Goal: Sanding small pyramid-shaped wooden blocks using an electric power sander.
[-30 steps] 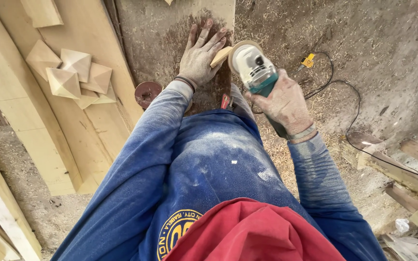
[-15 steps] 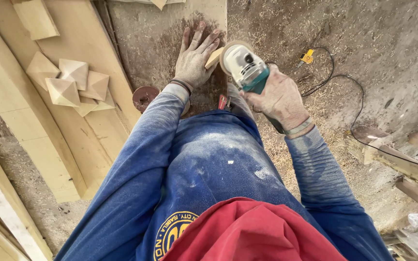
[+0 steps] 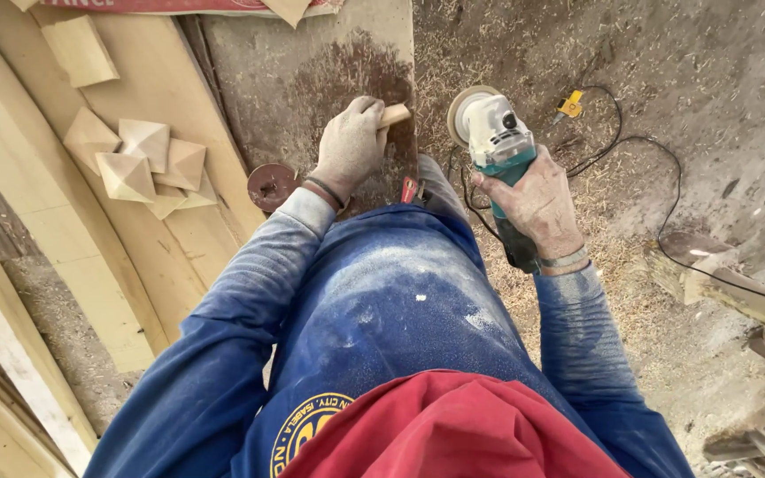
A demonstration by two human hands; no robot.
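Five shaped wooden pieces (image 3: 139, 164) are seen stacked aside, while one small block (image 3: 395, 114) is pinched in left hand (image 3: 350, 146) fingers, unsanded as judged; grinder (image 3: 499, 150) gripped by right hand (image 3: 537, 202), disc clear.

Little pointy wood blocks (image 3: 139, 164) sit in a bunch on long pale planks (image 3: 90, 265). Sawdust (image 3: 630, 292) covers the ground.

A red printed strip (image 3: 179, 5) lies along the top edge, just beyond the pale wooden blocks (image 3: 139, 164). No packages or screens show.
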